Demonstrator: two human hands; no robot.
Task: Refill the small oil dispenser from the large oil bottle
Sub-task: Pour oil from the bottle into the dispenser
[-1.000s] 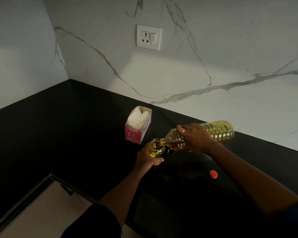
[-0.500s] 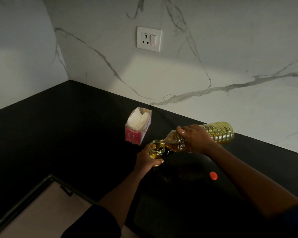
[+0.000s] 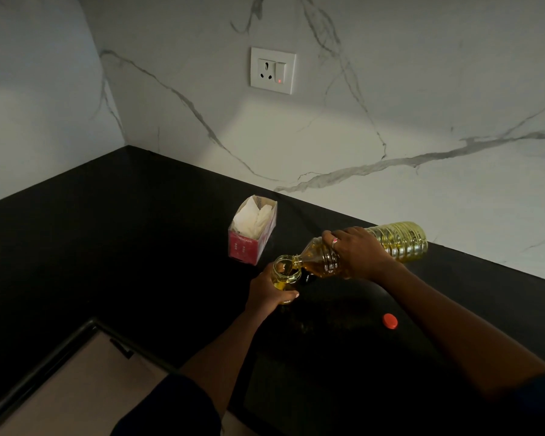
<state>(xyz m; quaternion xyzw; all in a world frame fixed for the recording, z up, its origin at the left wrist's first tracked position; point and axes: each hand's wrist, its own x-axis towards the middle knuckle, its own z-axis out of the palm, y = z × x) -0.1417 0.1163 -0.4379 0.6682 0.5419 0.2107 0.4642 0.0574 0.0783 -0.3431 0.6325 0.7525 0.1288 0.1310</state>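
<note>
My right hand [image 3: 357, 253] wraps around the large oil bottle [image 3: 390, 243] near the centre right of the frame, holding it tipped almost level with its open mouth at the rim of the small oil dispenser [image 3: 284, 272]. My left hand [image 3: 269, 292] curls around the dispenser just left of centre, keeping it upright on the black counter [image 3: 107, 247]. Yellow oil shows in both. A red cap [image 3: 389, 320] lies on the counter lower right, apart from my hands. A pink box [image 3: 252, 236] of white paper stands just above the dispenser.
</note>
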